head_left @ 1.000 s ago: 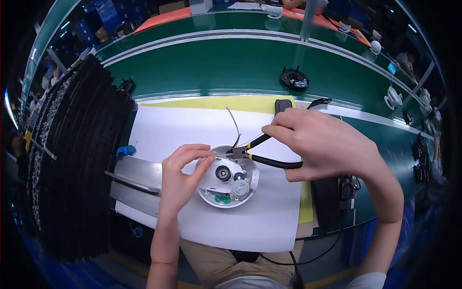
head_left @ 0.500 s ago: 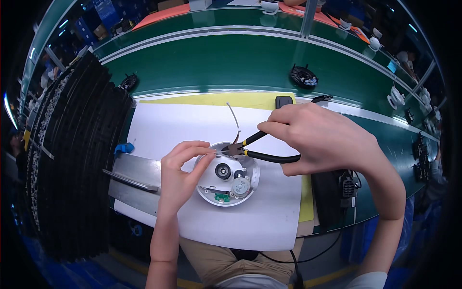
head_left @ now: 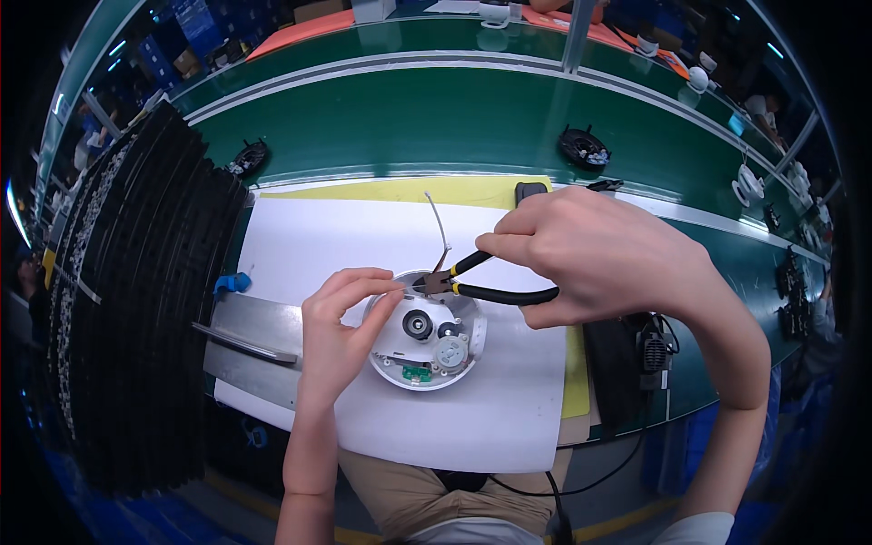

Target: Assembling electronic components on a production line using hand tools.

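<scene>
right hand (head_left: 599, 259): closing around the black-and-yellow handles of a pair of small pliers (head_left: 486, 283), squeezing them together; the nose is pointing left at the upper rim of the round white housing (head_left: 427, 336), apparently nipping a thin pale wire (head_left: 438, 222) that is rising from it, though the exact bite is too small to tell.

left hand (head_left: 338, 331): lying against the housing's left side, forefinger and thumb pinching together just beside the plier tips, steadying the part.

round white housing: sitting mid-sheet on white paper (head_left: 300, 241), open face up, showing a dark hub, a pale gear and a small green board. judged light, stiff plastic, inner parts fragile; best taken by the outer rim, not the gear or board. the wire looks thin and springy, easily kinked.

outward: a yellow mat (head_left: 409, 191) peeking under the paper; a metal tray (head_left: 250, 341) and a blue clip (head_left: 232, 282) to the left; stacked black trays (head_left: 136, 300) beyond; a green conveyor belt (head_left: 409, 127) carrying similar black round parts (head_left: 583, 145).
</scene>
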Demonstrator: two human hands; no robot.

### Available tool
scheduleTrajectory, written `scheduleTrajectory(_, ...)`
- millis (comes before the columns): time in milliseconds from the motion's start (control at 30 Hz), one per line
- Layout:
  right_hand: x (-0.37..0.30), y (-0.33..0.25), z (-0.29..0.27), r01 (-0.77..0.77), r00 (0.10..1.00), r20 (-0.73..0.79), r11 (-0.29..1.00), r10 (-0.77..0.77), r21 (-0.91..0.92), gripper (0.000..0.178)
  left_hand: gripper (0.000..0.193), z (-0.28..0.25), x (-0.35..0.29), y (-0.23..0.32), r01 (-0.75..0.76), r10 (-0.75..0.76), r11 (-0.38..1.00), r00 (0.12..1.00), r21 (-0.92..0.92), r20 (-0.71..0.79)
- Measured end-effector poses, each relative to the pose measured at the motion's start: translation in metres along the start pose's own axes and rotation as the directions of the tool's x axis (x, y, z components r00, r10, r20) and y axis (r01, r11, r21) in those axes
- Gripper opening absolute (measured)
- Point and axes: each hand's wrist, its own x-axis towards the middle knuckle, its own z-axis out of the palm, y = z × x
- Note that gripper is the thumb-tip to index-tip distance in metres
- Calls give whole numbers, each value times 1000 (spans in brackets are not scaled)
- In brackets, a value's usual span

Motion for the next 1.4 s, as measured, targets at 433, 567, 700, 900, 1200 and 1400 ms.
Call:
scheduleTrajectory(433,-16,12,-4,-45,995,-88,993,55,108,53,18,0,0,0,100,-101,992,995,-76,-6)
scheduleTrajectory(567,-42,20,3,-71,977,-178,970,115,233,58,20,-3,3,0,87,-86,993,996,-84,13)
scheduleTrajectory(700,-77,23,19,-36,896,-398,925,197,378,63,19,-8,14,5,114,-108,992,988,-55,109)
scheduleTrajectory(900,-127,-6,52,-110,706,-523,804,477,585,63,31,-21,-7,3,418,-424,905,896,76,134)
scheduleTrajectory(1200,-154,-88,126,-76,826,-321,655,463,752,63,54,-2,-35,-29,797,-464,459,592,-393,660)
scheduleTrajectory(1400,-121,-103,154,-102,820,-399,790,411,604,64,57,12,44,5,587,-297,506,807,-632,511)
